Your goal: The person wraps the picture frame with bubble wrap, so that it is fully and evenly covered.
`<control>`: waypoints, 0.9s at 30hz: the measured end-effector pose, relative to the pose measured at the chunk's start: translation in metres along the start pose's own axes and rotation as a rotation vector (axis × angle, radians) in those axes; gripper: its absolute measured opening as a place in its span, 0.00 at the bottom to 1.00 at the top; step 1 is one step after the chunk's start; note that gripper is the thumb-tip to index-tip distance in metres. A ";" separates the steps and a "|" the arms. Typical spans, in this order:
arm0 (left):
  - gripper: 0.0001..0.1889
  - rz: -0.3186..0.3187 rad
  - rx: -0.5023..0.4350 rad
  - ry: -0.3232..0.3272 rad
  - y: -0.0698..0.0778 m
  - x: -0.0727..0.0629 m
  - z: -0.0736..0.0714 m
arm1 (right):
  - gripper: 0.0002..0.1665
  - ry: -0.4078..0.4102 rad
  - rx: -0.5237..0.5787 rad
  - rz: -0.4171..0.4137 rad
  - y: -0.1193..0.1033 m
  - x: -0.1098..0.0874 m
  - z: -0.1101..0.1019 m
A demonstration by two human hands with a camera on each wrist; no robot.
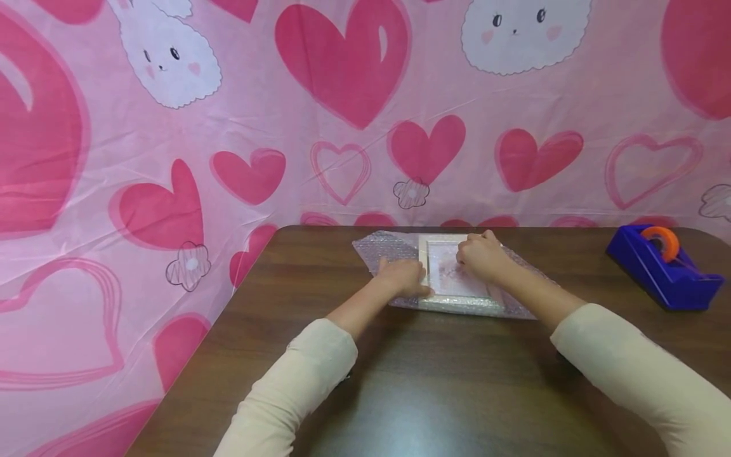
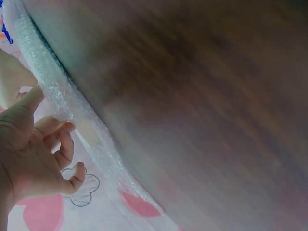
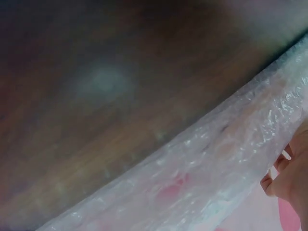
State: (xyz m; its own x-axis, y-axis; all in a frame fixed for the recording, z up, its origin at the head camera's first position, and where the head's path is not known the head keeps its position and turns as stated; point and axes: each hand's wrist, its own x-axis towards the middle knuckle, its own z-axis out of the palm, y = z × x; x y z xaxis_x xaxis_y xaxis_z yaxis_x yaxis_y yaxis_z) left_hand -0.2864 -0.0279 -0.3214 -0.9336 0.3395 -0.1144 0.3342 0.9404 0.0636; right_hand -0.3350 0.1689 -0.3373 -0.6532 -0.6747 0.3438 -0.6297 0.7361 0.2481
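Note:
A white picture frame [image 1: 462, 302] lies on a sheet of bubble wrap [image 1: 386, 246] near the table's far edge. My left hand [image 1: 402, 278] rests at the frame's left side, thumb by the near left corner and the other fingers over the wrap. In the left wrist view the fingers of that left hand [image 2: 33, 154] are loosely bent beside the wrap's near edge. Over the right part of the frame, my right hand [image 1: 483, 256] has its fingers curled, pinching the wrap's right flap; its fingertips are mostly hidden. Crinkled bubble wrap [image 3: 211, 168] fills much of the right wrist view.
A blue tape dispenser [image 1: 657, 270] with an orange tape roll core [image 1: 660, 244] stands at the table's right. Behind the brown wooden table [image 1: 400, 393] hangs a pink sheet [image 1: 320, 136] printed with hearts and white animal faces.

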 end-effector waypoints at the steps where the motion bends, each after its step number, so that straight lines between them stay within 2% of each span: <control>1: 0.15 -0.002 0.001 0.000 0.000 0.000 0.000 | 0.09 0.002 0.000 0.001 0.000 0.000 0.000; 6: 0.16 -0.014 0.010 -0.001 0.002 0.001 -0.002 | 0.08 0.014 0.015 0.020 -0.002 -0.002 0.000; 10: 0.16 -0.021 0.011 -0.010 0.003 0.000 -0.001 | 0.07 -0.016 0.056 0.032 0.000 -0.007 0.000; 15: 0.16 -0.002 0.044 -0.021 0.005 0.001 -0.003 | 0.09 -0.040 0.093 0.000 0.002 -0.014 -0.002; 19: 0.15 0.006 0.073 -0.044 0.009 0.003 -0.009 | 0.10 -0.069 0.051 -0.050 0.001 -0.019 -0.006; 22: 0.15 -0.007 0.107 -0.050 0.014 0.008 -0.013 | 0.07 -0.113 -0.002 -0.086 -0.004 -0.022 -0.008; 25: 0.20 -0.006 0.173 -0.023 0.020 0.013 -0.011 | 0.03 -0.140 -0.040 -0.097 -0.009 -0.023 -0.009; 27: 0.27 0.004 0.211 0.002 0.023 0.018 -0.007 | 0.03 -0.150 -0.052 -0.089 -0.011 -0.023 -0.009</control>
State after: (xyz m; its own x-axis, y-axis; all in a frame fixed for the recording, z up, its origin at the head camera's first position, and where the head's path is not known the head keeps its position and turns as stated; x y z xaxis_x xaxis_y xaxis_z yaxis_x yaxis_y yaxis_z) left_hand -0.2960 0.0000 -0.3150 -0.9324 0.3436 -0.1124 0.3575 0.9226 -0.1450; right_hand -0.3090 0.1765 -0.3401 -0.6538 -0.7348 0.1808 -0.6676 0.6726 0.3192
